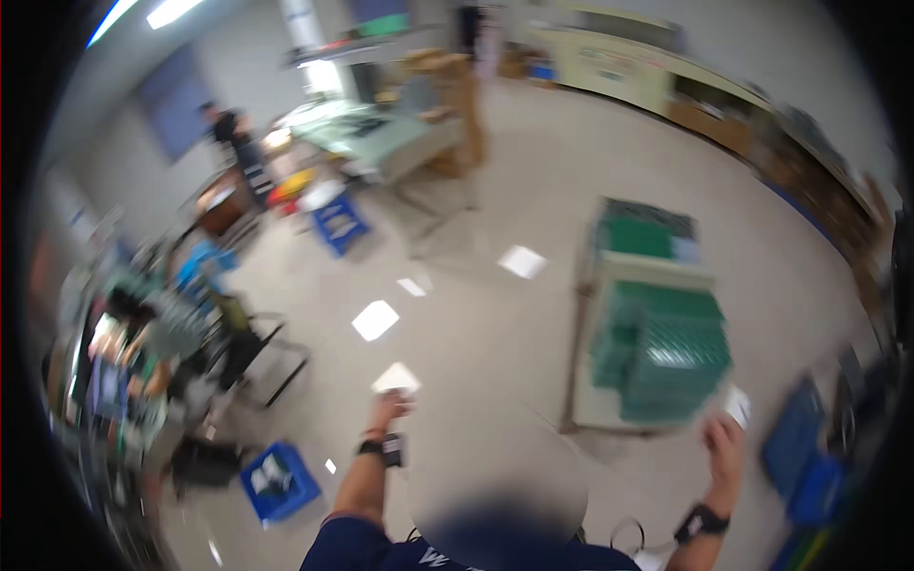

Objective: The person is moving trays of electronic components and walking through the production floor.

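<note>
In the head view, I see two bare arms in dark blue sleeves, and much of the room is blurred. The left hand [388,407] is at seven o'clock, with its fingers bent over the pale floor [486,333]. Directly beyond these fingers shows a white patch [395,378]; whether the hand holds it, or it is a light on the floor, I cannot tell. The right hand [725,436] is at four o'clock, and its fingers are narrow on the lower edge of a small white piece [737,406]. Each wrist wears a dark band [703,522]. Between three and four o'clock, near the right hand, stands a cream trolley [666,271], and on it is a green stack [676,357] with a shiny side. At four o'clock, farther out, there is a blue container [792,433]. A blue basket [279,482] with pale and dark contents sits on the floor between seven and eight o'clock, and a dark chair [249,357] is after eight. At ten o'clock I notice another person [227,127] in dark clothes; at eleven, a table [405,152] with a light green top.
</note>
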Demonstrator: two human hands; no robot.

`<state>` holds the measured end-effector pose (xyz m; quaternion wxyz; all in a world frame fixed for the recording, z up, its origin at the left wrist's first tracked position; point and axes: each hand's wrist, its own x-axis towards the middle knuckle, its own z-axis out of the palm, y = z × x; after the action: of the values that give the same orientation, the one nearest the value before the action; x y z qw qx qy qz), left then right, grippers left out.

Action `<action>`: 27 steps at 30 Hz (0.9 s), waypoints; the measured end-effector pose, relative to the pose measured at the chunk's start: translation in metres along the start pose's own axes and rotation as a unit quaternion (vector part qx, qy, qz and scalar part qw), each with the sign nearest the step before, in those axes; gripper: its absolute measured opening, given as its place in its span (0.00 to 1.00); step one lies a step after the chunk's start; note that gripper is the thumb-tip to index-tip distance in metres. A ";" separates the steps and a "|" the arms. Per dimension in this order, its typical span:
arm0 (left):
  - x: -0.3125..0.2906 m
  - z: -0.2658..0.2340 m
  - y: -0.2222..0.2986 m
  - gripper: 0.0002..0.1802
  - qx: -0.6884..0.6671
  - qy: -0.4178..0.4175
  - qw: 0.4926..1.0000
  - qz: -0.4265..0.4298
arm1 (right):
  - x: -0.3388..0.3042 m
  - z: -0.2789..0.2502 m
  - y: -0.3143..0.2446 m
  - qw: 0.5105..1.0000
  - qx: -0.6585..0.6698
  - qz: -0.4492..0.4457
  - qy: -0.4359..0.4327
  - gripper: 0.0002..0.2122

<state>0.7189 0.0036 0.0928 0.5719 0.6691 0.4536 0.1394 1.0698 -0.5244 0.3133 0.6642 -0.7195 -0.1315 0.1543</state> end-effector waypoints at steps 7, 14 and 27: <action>-0.022 0.149 0.091 0.51 -0.148 -0.020 0.989 -0.015 | 0.065 -0.104 0.021 0.990 0.123 0.061 0.033 0.05; -0.163 -0.080 0.200 0.32 -0.091 0.516 0.821 0.227 | 0.228 -0.181 0.049 0.988 0.085 0.012 -0.126 0.07; -0.220 0.216 0.112 0.17 -0.076 0.178 0.978 -0.073 | 0.288 -0.220 0.049 0.978 0.106 0.052 -0.172 0.07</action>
<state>0.8007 -0.2953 0.1993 0.5400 0.5533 0.5838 0.2477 1.4201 -0.6164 0.2657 0.6954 -0.6134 -0.1890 0.3231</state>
